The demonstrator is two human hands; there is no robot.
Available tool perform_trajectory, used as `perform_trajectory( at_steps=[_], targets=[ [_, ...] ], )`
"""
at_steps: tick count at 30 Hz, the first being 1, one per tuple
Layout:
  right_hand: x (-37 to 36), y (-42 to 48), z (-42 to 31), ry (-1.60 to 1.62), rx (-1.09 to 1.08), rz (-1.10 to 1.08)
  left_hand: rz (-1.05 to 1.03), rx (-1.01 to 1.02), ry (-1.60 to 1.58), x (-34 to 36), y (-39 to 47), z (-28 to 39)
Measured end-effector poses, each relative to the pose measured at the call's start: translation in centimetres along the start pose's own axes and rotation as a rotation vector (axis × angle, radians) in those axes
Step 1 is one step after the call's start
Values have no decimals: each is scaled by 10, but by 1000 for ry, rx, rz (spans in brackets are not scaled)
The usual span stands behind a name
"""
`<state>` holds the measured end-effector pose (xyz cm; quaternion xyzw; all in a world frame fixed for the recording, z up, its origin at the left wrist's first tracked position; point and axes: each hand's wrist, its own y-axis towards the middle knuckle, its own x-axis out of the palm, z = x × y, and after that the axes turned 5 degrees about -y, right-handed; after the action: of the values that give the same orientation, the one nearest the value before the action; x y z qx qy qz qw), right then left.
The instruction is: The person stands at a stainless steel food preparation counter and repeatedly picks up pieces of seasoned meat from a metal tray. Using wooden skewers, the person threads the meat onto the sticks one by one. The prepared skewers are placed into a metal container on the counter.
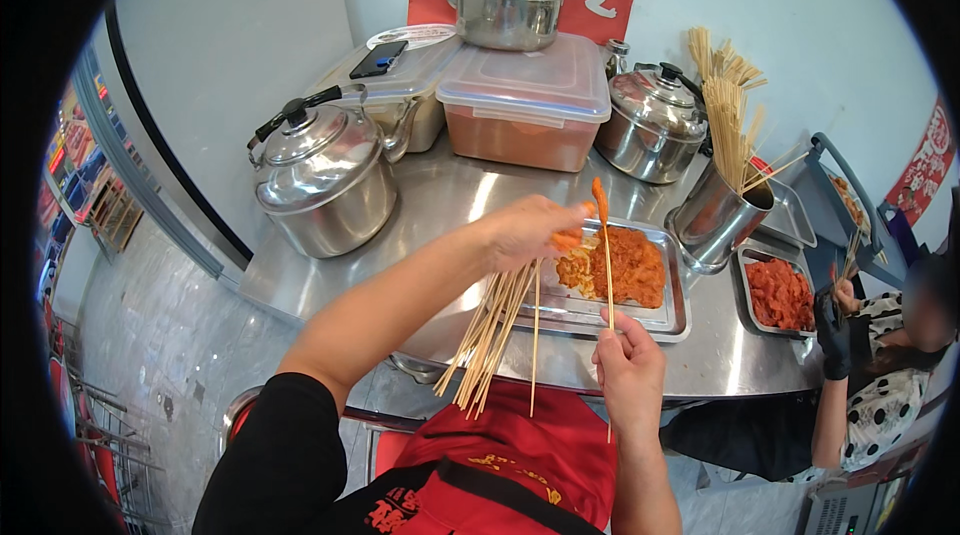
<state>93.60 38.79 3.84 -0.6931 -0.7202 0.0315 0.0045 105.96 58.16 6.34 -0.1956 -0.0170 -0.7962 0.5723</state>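
Note:
My right hand [630, 366] grips a thin bamboo skewer [609, 272] that stands nearly upright in view. A small piece of orange marinated meat [600, 199] is on its far tip. Beside that tip is my left hand [536, 231], its fingertips coated in orange marinade; whether they pinch anything is hidden. Beneath both lies a steel tray [679, 310] with a heap of marinated meat pieces [630, 265] on its right part. Bare bamboo skewers [487, 344] rest over the tray's left side under my left wrist, their ends jutting past the table edge. One lies slightly apart.
Steel kettles [326, 175] and lidded plastic tubs [525, 137] line the steel table's [427, 235] back and left. To the right stand a steel canister [709, 224] of skewers and a tray of redder meat [776, 295]. A co-worker's black-gloved hand [831, 332] is beyond it.

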Motion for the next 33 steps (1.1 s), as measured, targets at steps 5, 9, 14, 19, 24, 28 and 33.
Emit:
perform_trajectory(
  at_steps=[5, 9, 14, 19, 24, 28, 33],
  targets=[
    [21, 5, 5, -328, -171, 13, 176, 108, -188, -26, -15, 29],
    [42, 15, 20, -663, -439, 75, 167, 153, -209, -27, -21, 39],
    [61, 15, 16, -798, -405, 25, 148, 133, -234, -25, -17, 40],
    [47, 10, 3, -839, -529, 29, 80, 93, -209, -28, -5, 30],
    [-42, 78, -45, -797, -657, 520, -7, 9, -44, -12, 4, 17],
    [-103, 135, -86, -851, -669, 671, -70, -52, 237, 7, 23, 0],
    [-120, 171, -96, -1040, -726, 608, -100, -60, 468, 29, 39, -9]
  ],
)
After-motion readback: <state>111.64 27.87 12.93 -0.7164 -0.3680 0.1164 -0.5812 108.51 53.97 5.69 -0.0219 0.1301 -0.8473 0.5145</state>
